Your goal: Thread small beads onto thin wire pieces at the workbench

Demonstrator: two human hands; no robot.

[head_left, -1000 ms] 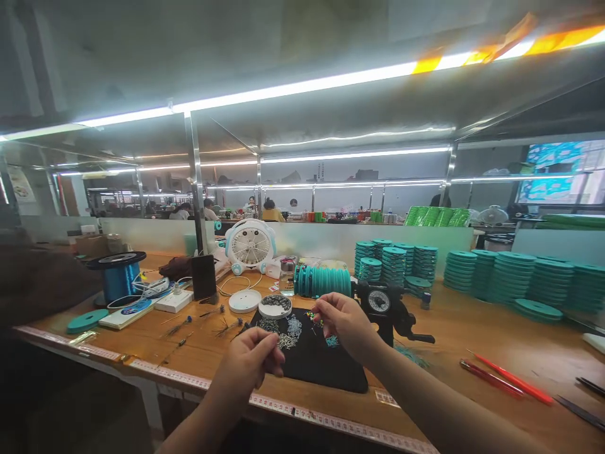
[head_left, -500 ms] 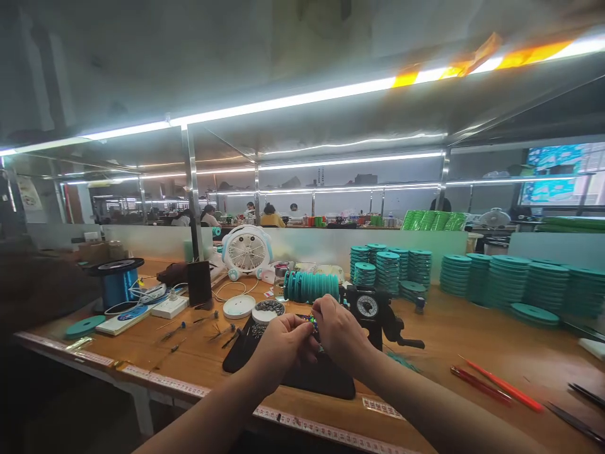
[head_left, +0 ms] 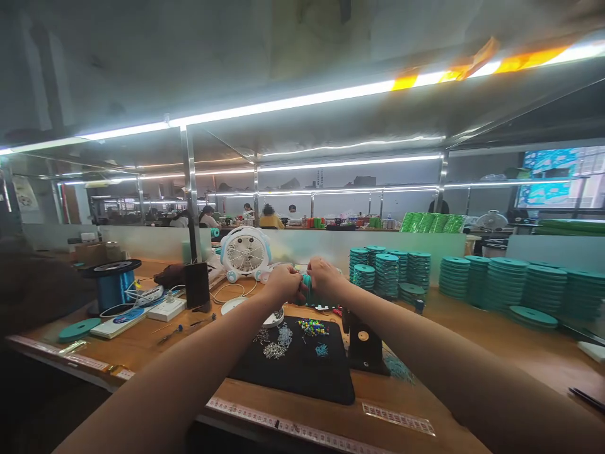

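Observation:
My left hand (head_left: 285, 284) and my right hand (head_left: 324, 279) are raised close together in front of the teal spools (head_left: 309, 295), fingers curled in at them. Whatever lies between the fingertips is too small to make out. Below them a black mat (head_left: 307, 377) carries a pile of coloured beads (head_left: 312, 326), a small blue pile (head_left: 322, 350), clear pieces (head_left: 285, 336) and silvery metal pieces (head_left: 274, 351). My right forearm hides much of the black winding machine (head_left: 365, 343).
A white fan (head_left: 246, 253) stands behind my left hand. Stacked teal spools (head_left: 387, 275) line the right back. At left are a blue wire reel (head_left: 113, 290) and a power strip (head_left: 167, 308). People sit far behind the frosted divider (head_left: 321, 247).
Both hands have moved up and forward from above the mat to the row of teal spools. The bead piles on the mat have come into view, and my forearms cover more of the table.

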